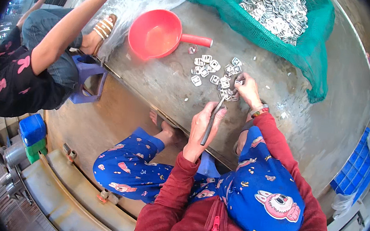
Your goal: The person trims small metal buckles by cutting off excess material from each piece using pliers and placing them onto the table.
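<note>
My left hand is closed around a slim dark tool, like a narrow knife or file. Its thin tip points up to a small pile of pieces. In my right hand, thumb and fingers pinch one small whitish metal piece just right of that pile. The loose pieces are flat, silvery and rectangular with holes, rather like buckles. Several lie in two loose clusters on the grey metal worktop. What my fingers cover of the pinched piece is hidden.
A red long-handled scoop stands behind the pieces. At the back right, green netting lines a basket heaped with similar metal pieces. Another person sits at the left near a purple stool. A blue crate stands at the right.
</note>
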Available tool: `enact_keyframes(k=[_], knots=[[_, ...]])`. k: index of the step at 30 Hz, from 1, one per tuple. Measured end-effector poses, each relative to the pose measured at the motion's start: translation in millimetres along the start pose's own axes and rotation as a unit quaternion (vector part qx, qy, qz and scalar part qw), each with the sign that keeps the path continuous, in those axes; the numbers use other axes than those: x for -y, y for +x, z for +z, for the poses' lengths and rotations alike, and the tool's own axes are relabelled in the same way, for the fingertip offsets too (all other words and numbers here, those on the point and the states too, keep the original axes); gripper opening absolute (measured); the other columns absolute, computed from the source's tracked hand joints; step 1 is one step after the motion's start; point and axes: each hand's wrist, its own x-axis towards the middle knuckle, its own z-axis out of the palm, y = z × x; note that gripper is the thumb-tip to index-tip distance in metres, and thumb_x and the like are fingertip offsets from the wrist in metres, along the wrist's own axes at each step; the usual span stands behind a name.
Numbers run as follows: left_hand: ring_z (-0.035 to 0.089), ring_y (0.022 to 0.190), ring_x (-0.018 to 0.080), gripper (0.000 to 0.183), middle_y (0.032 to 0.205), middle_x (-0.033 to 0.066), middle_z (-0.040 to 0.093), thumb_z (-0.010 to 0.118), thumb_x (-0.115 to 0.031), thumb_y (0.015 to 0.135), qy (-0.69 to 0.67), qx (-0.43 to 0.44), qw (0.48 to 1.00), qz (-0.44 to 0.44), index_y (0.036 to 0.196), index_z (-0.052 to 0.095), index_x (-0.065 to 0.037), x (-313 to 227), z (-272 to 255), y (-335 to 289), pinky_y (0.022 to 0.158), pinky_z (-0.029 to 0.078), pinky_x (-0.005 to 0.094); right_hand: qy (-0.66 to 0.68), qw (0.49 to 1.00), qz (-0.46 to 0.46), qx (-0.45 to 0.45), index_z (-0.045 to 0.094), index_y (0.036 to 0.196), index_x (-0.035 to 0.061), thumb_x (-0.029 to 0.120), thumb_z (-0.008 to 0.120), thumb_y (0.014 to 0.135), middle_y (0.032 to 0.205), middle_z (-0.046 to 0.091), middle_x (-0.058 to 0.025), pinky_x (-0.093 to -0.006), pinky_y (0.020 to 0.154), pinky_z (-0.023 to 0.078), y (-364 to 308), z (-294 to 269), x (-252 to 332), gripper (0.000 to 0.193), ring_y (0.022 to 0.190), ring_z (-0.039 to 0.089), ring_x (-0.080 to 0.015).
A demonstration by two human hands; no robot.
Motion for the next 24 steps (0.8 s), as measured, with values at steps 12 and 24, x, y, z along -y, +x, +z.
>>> enact_keyframes(k=[12,24], knots=[[0.062,0.076,0.0398,0.025,0.088,0.0220,0.063,0.051,-0.018,0.092,0.070,0.013,0.991,0.114,0.110,0.058,-0.003,17.6,53.3,36.8,0.064,0.049,0.0458,0.385,0.918,-0.007,0.093,0.057,0.109,-0.0009,-0.001,0.061,0.082,0.086,0.065,-0.0049,-0.0230,0.063,0.045,-48.7,-53.6,8.3,0.027,0.074,0.058,-0.0095],[0.061,0.062,0.0364,0.028,0.077,0.0154,0.058,0.057,-0.024,0.089,0.255,0.087,0.944,0.189,0.113,0.058,-0.011,-20.6,15.0,45.0,0.053,0.048,0.0445,0.286,0.945,-0.008,0.160,0.063,0.113,0.0033,0.007,0.063,0.084,0.079,0.057,0.0012,-0.0198,0.060,0.046,-69.0,-87.0,47.4,0.029,0.067,0.054,-0.0053]])
